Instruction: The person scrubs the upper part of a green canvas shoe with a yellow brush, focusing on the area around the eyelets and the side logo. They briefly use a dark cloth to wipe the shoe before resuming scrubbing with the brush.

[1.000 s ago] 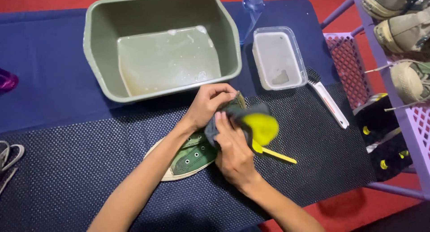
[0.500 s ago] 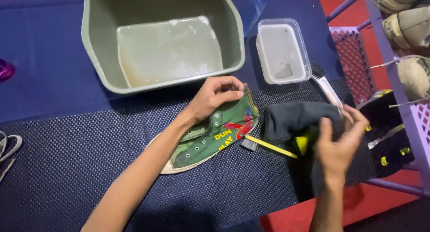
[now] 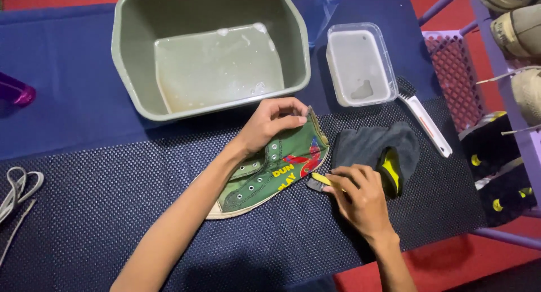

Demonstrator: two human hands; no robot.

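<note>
left hand (image 3: 269,124) at green sneaker (image 3: 270,173) edge

Single head-worn camera looking steeply down, close over a dark mat (image 3: 112,213); green basin (image 3: 129,72) at twelve o'clock, shoe rack (image 3: 507,100) at three o'clock

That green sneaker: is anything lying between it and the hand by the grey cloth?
Only a small yellow-handled brush. The right hand rests on its handle, and its dark head lies right at the heel end of the green high-top sneaker, which the left hand holds down. The grey cloth lies off to the side, not between them.
</note>
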